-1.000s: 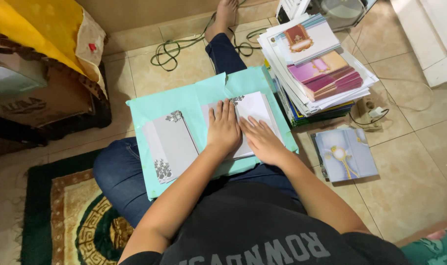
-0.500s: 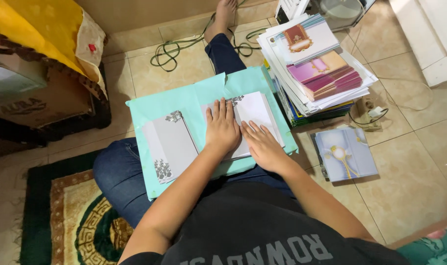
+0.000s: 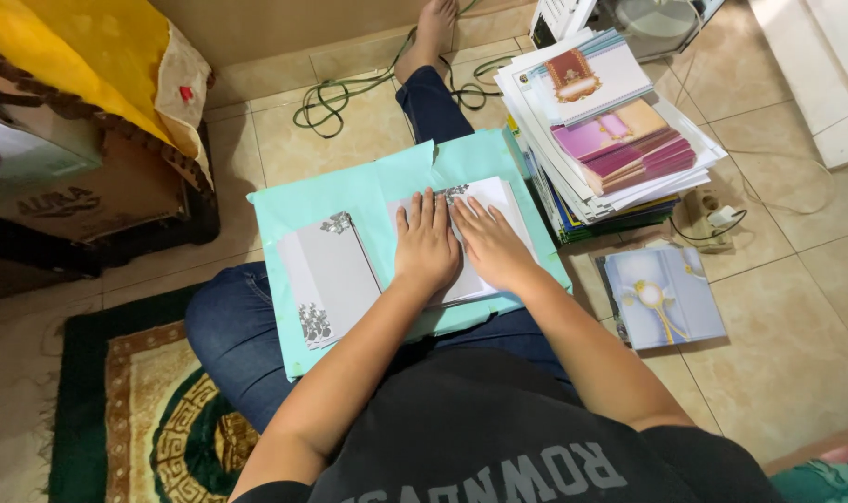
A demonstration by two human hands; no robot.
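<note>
On the lap, atop a mint-green paper sheet (image 3: 368,191), left hand (image 3: 426,244) and right hand (image 3: 492,244) lie flat, fingers spread, side by side pressing a white floral-cornered card (image 3: 498,197); likely creasing, a matching grey-white card (image 3: 329,277) just left of them probably needs it next.

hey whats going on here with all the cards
A person sits on the floor with a mint-green sheet spread across their lap as a work surface. Both the left hand and the right hand press flat, side by side, on a white card with a grey floral corner. A matching grey card lies to the left on the sheet. A tall stack of cards stands on the tiles to the right, and a pale blue card lies beside it.
</note>
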